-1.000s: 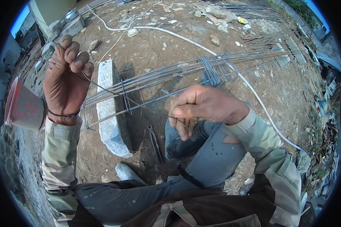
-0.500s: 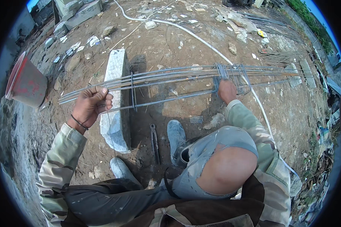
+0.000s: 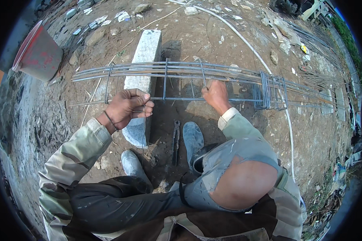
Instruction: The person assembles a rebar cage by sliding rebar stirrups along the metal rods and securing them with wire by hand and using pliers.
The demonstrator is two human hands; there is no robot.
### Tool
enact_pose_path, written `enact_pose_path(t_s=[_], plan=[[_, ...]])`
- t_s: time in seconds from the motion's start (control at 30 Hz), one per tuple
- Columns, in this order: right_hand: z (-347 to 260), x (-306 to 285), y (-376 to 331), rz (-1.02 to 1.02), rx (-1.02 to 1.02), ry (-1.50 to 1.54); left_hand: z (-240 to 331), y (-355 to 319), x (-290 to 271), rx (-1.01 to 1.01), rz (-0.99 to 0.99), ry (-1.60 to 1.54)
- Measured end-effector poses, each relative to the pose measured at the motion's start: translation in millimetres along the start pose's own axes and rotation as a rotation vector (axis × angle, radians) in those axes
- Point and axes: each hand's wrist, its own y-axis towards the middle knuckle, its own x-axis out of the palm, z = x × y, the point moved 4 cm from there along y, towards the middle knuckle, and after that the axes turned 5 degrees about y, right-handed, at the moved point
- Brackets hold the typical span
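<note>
Long steel reinforcing bars (image 3: 149, 75) stretch from left to right in front of me, lying across a pale concrete block (image 3: 145, 50). Rectangular wire stirrups stand round them: one stirrup (image 3: 165, 80) above the block, one near the left end, and a tight bundle of several stirrups (image 3: 264, 90) farther right. My right hand (image 3: 217, 97) is closed on a single stirrup (image 3: 202, 72) at the near lower bar. Beside the block, my left hand (image 3: 128, 107) is closed in a pinch at that same bar. A thin wire seems to hang from its fingers, hard to make out.
Pincers (image 3: 175, 142) lie on the dirt between my boots (image 3: 193, 138). A reddish bucket (image 3: 40, 56) stands at the far left. A white hose (image 3: 249, 46) curves behind and under the bars at the right. Loose rods (image 3: 317, 78), stones and scraps litter the ground.
My right hand has left the bundle and moved left along the bars with one stirrup. Another stirrup now stands near the left end. My view has shifted, and the left hand sits nearer the block.
</note>
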Motion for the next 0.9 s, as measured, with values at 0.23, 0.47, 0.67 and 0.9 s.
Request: enact_pose_path(t_s=[0.23, 0.47, 0.67, 0.9], plan=[[46.7, -22.4, 1.0, 0.079, 0.062, 0.024, -4.3, 5.6, 3.1, -0.084, 0.049, 0.067], [37.2, -56.7, -39.1, 0.162, 0.051, 0.426, 16.4, 62.6, 67.3, 0.172, 0.064, 0.129], [-14.1, -23.1, -81.0, -0.201, 0.291, 1.687, 30.3, 134.9, 168.2, 0.512, 0.094, 0.009], [16.6, -32.1, -80.1, -0.554, 0.338, 1.889, 15.7, 119.5, 185.9, 0.298, 0.02, -0.247]])
